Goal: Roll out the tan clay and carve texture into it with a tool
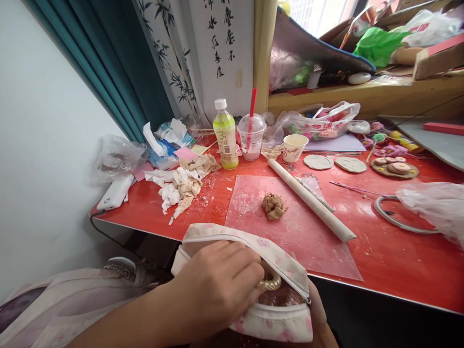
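Note:
A white zip pouch [275, 321] with pale pink spots lies unzipped at the table's front edge, tilted toward me. My left hand [226, 278] reaches into its mouth, fingers bent and closed, fingertips at a gold beaded ring [271, 281]. Brown shiny contents [281, 297] show below the ring. At the pouch's right side, part of my right hand [319, 309] supports it; those fingers are hidden behind the fabric. Beyond the pouch, a lump of brown clay [274, 206] rests on a clear plastic sheet [246, 212], with a grey-white rolling pin [311, 200] slanting beside it.
Crumpled tissues [181, 186], a green drink bottle [225, 135], a lidded cup with red straw [251, 137] and a paper cup [294, 147] stand along the red table [398, 266]. Flat clay discs [318, 162] lie right. A white power bank [115, 192] sits at the left edge.

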Demonstrator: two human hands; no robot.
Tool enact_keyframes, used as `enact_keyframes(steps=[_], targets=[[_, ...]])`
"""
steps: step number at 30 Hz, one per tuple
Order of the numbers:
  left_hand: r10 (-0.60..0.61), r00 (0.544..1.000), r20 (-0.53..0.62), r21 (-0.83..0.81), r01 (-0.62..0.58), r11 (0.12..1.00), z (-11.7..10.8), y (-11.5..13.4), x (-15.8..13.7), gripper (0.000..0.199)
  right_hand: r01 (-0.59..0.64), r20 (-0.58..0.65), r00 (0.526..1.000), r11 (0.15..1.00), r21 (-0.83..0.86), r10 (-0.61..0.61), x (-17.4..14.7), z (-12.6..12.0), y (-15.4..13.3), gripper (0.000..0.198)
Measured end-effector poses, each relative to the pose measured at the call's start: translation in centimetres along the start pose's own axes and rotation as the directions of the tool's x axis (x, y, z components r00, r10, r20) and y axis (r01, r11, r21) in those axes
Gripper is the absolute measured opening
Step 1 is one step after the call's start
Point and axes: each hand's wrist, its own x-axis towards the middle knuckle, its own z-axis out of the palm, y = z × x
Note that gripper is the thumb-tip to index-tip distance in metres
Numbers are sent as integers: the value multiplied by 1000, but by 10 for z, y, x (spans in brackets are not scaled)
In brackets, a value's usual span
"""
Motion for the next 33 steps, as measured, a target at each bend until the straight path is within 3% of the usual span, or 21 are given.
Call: enact_keyframes(steps=[2,3,5,7,8,10,12,16,18,20,21,22,23,25,26,27,28,30,33], targets=[[-254,964,-75,-317,218,923,-4,-1,-7,4,-37,-9,999,999,33,38,1,-3,-1,44],[-395,915,-83,-508,303,807,-6,-2,-11,9,-48,-15,999,997,53,49,2,-3,-1,46],[-609,793,-22,-822,332,462,-10,-6,-18,19,-52,-21,998,995,85,54,2,-4,-2,47],[-681,724,111,-953,272,133,-14,-9,-21,29,-48,-15,999,995,92,49,1,-2,-1,46],[-681,710,181,-965,260,15,-15,-11,-21,34,-52,-10,999,995,88,53,0,-1,-1,46],[-671,687,279,-957,258,-134,-16,-13,-19,40,-68,4,998,995,74,67,-1,2,-1,47],[-685,664,300,-953,241,-183,-14,-13,-17,41,-87,32,996,995,55,85,-3,4,-2,47],[-738,629,244,-967,212,-138,-9,-12,-17,32,-90,88,992,995,36,87,-5,8,-5,48],[-736,624,264,-964,200,-176,-10,-11,-19,25,-86,88,993,995,47,82,-6,10,-5,49],[-727,638,254,-967,181,-179,-13,-8,-21,17,-103,83,992,993,59,98,-7,12,-4,50],[-725,653,218,-975,176,-134,-15,-6,-23,14,-113,81,991,992,63,108,-7,13,-2,51],[-713,684,150,-983,178,-36,-16,-4,-24,14,-120,82,990,991,67,114,-7,14,0,51],[-677,733,61,-974,192,120,-17,-1,-25,15,-120,90,989,990,74,113,-6,16,2,51],[-498,853,-160,-803,181,568,-15,6,-25,14,-115,121,987,988,100,102,-4,19,6,51],[-343,905,-251,-600,133,789,-12,10,-24,14,-120,140,985,986,113,104,-3,21,8,52],[-172,937,-305,-331,65,942,-7,14,-23,17,-127,160,981,984,121,107,-3,22,10,52],[-17,947,-321,-47,2,999,-1,18,-21,21,-133,172,979,984,121,111,-2,22,12,53],[144,957,-253,388,-36,921,12,27,-16,29,-132,165,979,987,88,116,-2,21,16,53],[186,973,-137,669,-48,741,29,35,-11,32,-83,80,993,997,-6,83,-3,13,21,50]])
